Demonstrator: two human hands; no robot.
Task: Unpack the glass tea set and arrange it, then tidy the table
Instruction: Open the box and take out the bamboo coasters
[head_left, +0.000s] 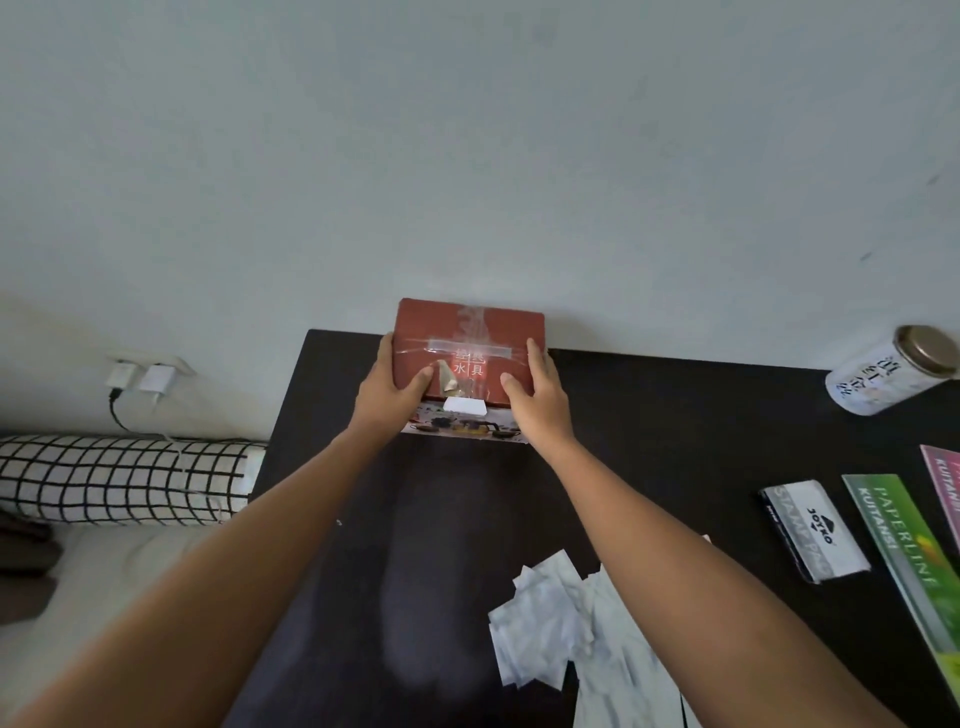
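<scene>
Head view: both hands, left (396, 396) and right (537, 397), clasp the taped box (467, 345); right of the box lie a tin (891, 370), booklets (904, 561), and papers (561, 623) nearer.

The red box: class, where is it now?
In the head view, the red box sits at the table's far edge against the wall, between both hands.

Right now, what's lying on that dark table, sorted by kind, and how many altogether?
Red box, held by both hands: 1
Tin: 1
Stamp pad box: 1
Receipt books: 2, one cut off at the edge
White paper pile: 1
Total: 6
</scene>
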